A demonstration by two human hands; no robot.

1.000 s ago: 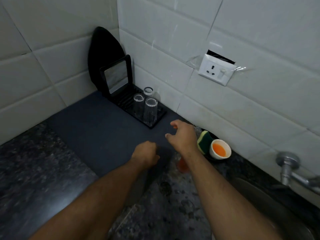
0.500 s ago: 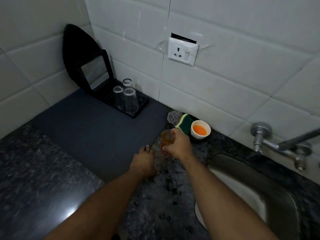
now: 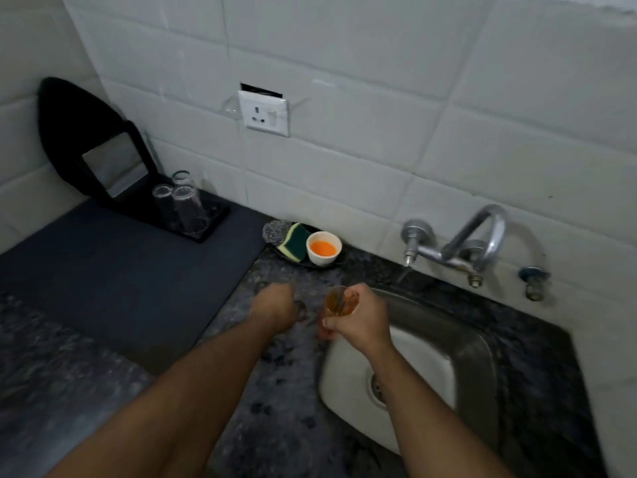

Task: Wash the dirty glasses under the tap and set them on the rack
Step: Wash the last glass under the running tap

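Observation:
My right hand (image 3: 358,322) grips a dirty glass (image 3: 339,301) with orange residue, held over the left rim of the steel sink (image 3: 479,343). Beside it, my left hand (image 3: 274,307) is curled over the granite counter, seemingly round a clear glass (image 3: 300,310) that is mostly hidden. The chrome tap (image 3: 448,251) is mounted on the tiled wall behind the sink, to the right of both hands. A black rack (image 3: 215,224) stands at the back left and holds three clear glasses (image 3: 188,208) upside down.
A white bowl of orange liquid (image 3: 323,249), a green-yellow sponge (image 3: 295,242) and a steel scrubber (image 3: 274,231) sit by the wall behind my hands. A dark mat (image 3: 113,270) covers the counter left. A wall socket (image 3: 264,113) hangs above.
My right hand took hold of the orange-stained glass and carried it right, to the sink's edge. My left hand moved forward and curled. The view swung right, so sink and tap now show.

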